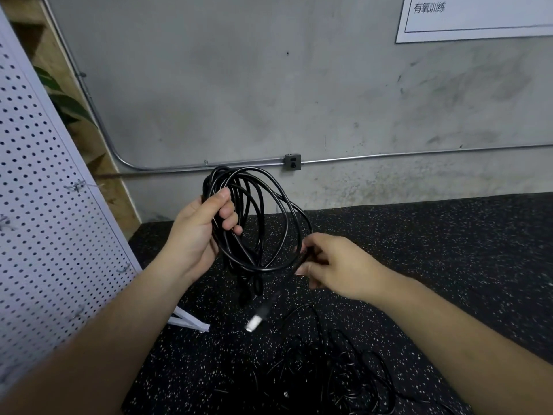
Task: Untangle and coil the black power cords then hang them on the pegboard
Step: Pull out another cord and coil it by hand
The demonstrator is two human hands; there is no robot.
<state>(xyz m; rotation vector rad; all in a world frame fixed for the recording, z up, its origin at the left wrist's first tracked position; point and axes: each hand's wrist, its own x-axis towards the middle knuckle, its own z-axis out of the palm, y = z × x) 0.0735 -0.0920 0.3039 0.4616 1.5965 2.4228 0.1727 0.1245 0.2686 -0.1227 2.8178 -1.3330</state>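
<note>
Power cord: where is it, taken from the grips? (K.)

Held up between them, above the floor. Several loops are gathered. The bundle passes through the left-hand grip at the coil's upper left, with fingers and thumb curled right round it. The loops hang down and rightward from that grip as a tilted oval. (M.)

Right side? (K.)

The right-hand grip pinches a single strand at the coil's lower right edge, thumb against fingertips. It holds nothing else. (M.)

Which relation does the next move turn on? (K.)

The free tail. It leaves the right-hand grip and runs straight, down and leftward, back toward the person. It ends at the plug, below the coil and below the left-hand grip. The plug is blurred but seems to hang free. The tail's long axis is that slant from grip to plug. Judgement: this is the last length to lay onto the coil. The right hand has hold of it and is nearer, so it feeds and the left receives. (M.)

And the hanging? (K.)

The pegboard leans to the left of the left-hand grip, near but apart. One wire hook sits at about that grip's height. Judgement: the left hand is nearer for hanging. (M.)

Pose? (K.)

Both forearms reach forward. The left hand is higher, thumb uppermost. The right is lower, back of hand up. More black cords lie tangled on the floor below the right-hand grip. (M.)
</note>
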